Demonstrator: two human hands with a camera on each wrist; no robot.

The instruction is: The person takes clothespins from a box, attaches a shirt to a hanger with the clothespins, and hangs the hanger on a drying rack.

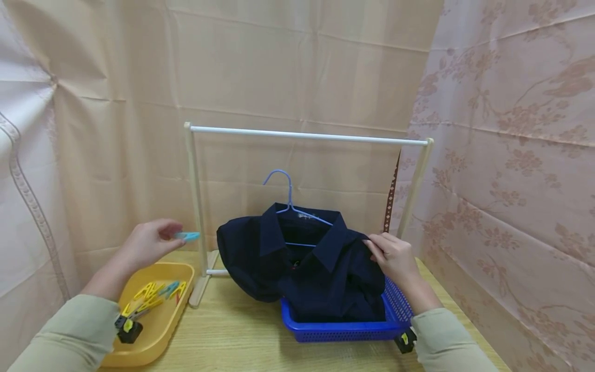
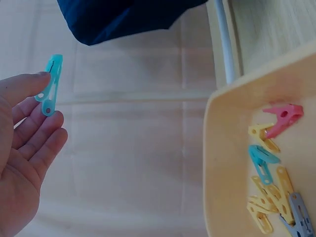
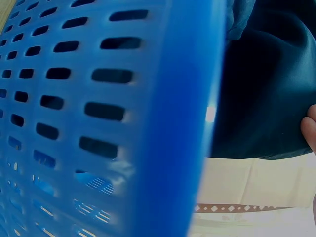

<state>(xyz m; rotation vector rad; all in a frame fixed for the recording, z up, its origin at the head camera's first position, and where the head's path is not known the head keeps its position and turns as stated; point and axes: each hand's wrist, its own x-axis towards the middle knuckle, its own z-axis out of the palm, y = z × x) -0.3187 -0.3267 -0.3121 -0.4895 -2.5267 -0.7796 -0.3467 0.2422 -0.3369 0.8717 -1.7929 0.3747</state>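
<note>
Between thumb and fingers, my left hand [image 1: 153, 239] pinches a light-blue clothespin [image 1: 187, 236], held up left of the shirt; the left wrist view shows the same clothespin [image 2: 51, 84] upright in the fingertips. My right hand [image 1: 392, 254] grips the shoulder of a dark navy collared shirt [image 1: 346, 281] at its right side. A blue wire hanger [image 1: 290, 194] sits inside the shirt's collar, its hook standing free above. The shirt's lower part lies in a blue perforated basket [image 1: 341, 333]. In the right wrist view only fingertips [image 3: 309, 129] show against the dark cloth.
A small rack with a white top bar [image 1: 307, 135] stands behind the shirt. On the left, a yellow tray [image 1: 160, 343] contains several clothespins, yellow, blue, grey and a red one [image 2: 285, 118]. Curtains hang behind and at both sides of the wooden table [image 1: 223, 330].
</note>
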